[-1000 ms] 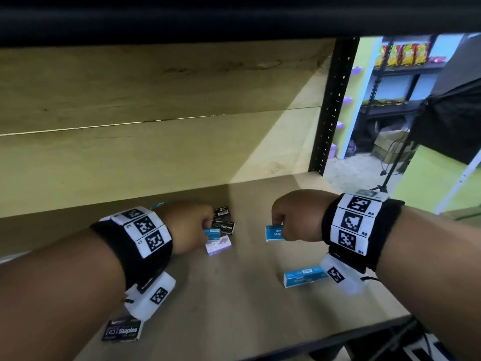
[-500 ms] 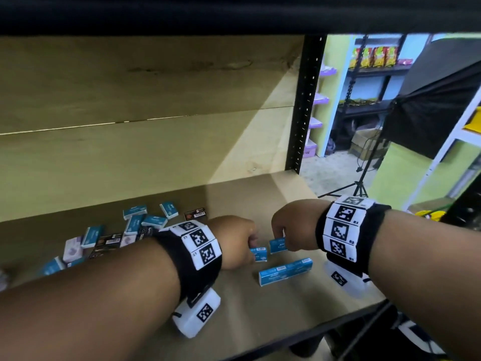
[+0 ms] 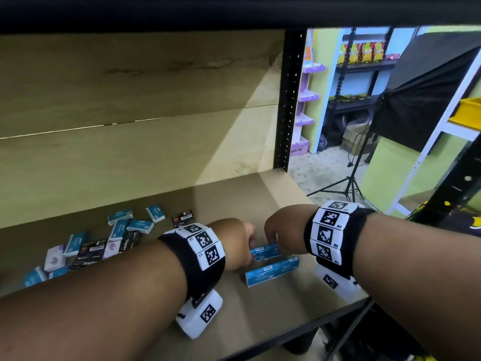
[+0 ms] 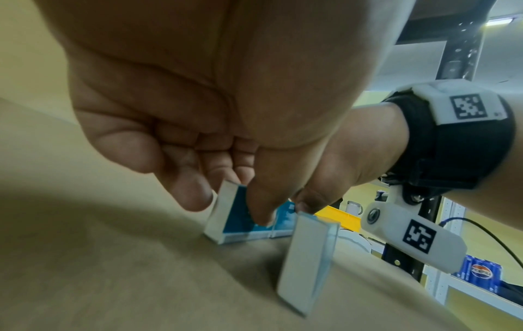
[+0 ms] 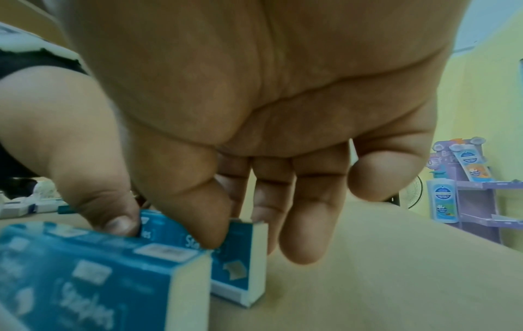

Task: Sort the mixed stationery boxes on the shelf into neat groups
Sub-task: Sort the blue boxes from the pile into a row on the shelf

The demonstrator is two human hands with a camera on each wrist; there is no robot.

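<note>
Two small blue staples boxes [image 3: 265, 251] lie end to end on the shelf board [image 3: 260, 321], just behind a longer row of blue boxes [image 3: 272, 272]. My left hand [image 3: 247, 238] pinches the left box [image 4: 237, 221] between thumb and fingers [image 4: 195, 197]. My right hand [image 3: 272, 234] pinches the right box [image 5: 240, 253] the same way, thumb in front and fingers [image 5: 305, 235] behind. The two hands nearly touch. The front row [image 5: 99, 280] shows large and close in the right wrist view.
A loose pile of mixed boxes [image 3: 104, 243], blue, black and white-lilac, lies at the back left of the shelf. A black upright [image 3: 289, 100] marks the shelf's right end. The front edge [image 3: 299, 332] runs close under my wrists. A tripod [image 3: 348, 183] stands beyond.
My left hand carried a blue box from the pile rightward. Both hands lowered their boxes, which now sit side by side behind the front row.
</note>
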